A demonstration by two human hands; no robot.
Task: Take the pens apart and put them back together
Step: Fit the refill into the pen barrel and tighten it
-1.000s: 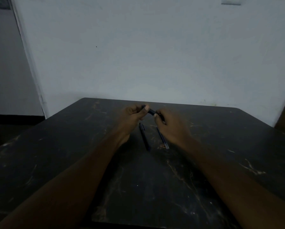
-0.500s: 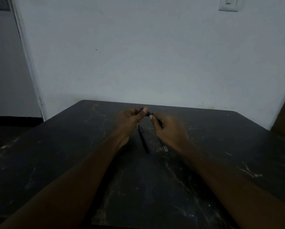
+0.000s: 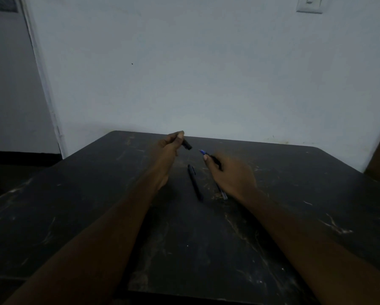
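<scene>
Whereas both hands met on one pen 0.5 s ago, the left hand now pinches the short black plastic cap, separated, at 10 o'clock of the right hand, which grips the blue-tipped pen body. Two slim dark pens lie unmoved on the scratched black table between the wrists.

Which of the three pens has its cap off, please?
The dark pen with the blue tip in the right hand; its black cap is in the left hand. The two on the table lie untouched.
</scene>
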